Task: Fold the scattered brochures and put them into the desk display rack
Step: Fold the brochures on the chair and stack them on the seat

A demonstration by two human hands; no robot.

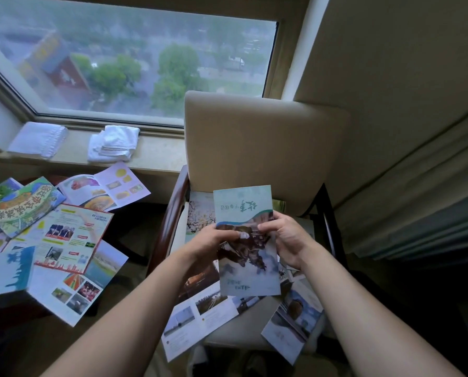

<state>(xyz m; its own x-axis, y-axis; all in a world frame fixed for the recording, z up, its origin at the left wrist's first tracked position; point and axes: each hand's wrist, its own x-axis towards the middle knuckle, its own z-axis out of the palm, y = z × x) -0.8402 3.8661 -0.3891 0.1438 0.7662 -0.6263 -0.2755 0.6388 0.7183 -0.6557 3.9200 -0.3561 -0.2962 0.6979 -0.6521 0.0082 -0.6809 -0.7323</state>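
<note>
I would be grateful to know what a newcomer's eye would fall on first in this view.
First, the folded teal brochure at centre, held above the cream armchair by the left hand and right hand. Next, the bright scattered brochures on the low table at left, then the big window with white towels on its sill.

Both hands' fingers (265, 227) pinched together

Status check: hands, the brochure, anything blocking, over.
Left hand and right hand both grip the folded teal landscape brochure over the beige armchair. Loose brochures cover the seat. No display rack in view.
</note>
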